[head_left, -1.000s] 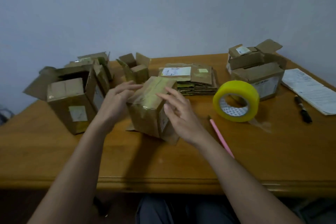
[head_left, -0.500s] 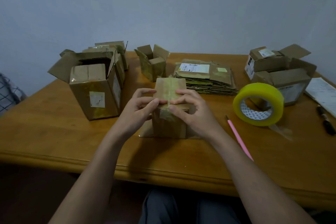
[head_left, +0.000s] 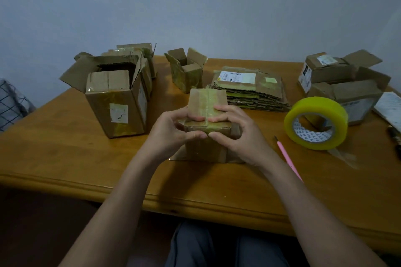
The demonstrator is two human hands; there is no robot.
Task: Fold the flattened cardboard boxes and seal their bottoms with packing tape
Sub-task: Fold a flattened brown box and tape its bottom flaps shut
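Note:
A small cardboard box point(head_left: 206, 147) stands at the middle of the wooden table point(head_left: 65, 158), its upper flaps partly folded, with old yellowish tape on them. My left hand point(head_left: 171, 130) grips the box from the left, fingers curled over a flap, thumb on the near side. My right hand point(head_left: 236, 132) grips it from the right in the same way. A far flap point(head_left: 207, 99) stands up behind the fingers. A big roll of yellow packing tape point(head_left: 315, 122) stands on edge to the right. A stack of flattened boxes point(head_left: 247, 89) lies behind.
Folded open boxes stand at the left point(head_left: 115, 97), back middle point(head_left: 186, 71) and back right point(head_left: 342, 82). A pink knife or pen point(head_left: 288, 158) lies right of my right hand. Papers point(head_left: 390, 108) and a dark pen point(head_left: 396, 136) lie at the far right edge.
The box was turned from tilted to upright between my hands. Both hands moved onto its top, and their fingers now curl over the flaps and pinch them.

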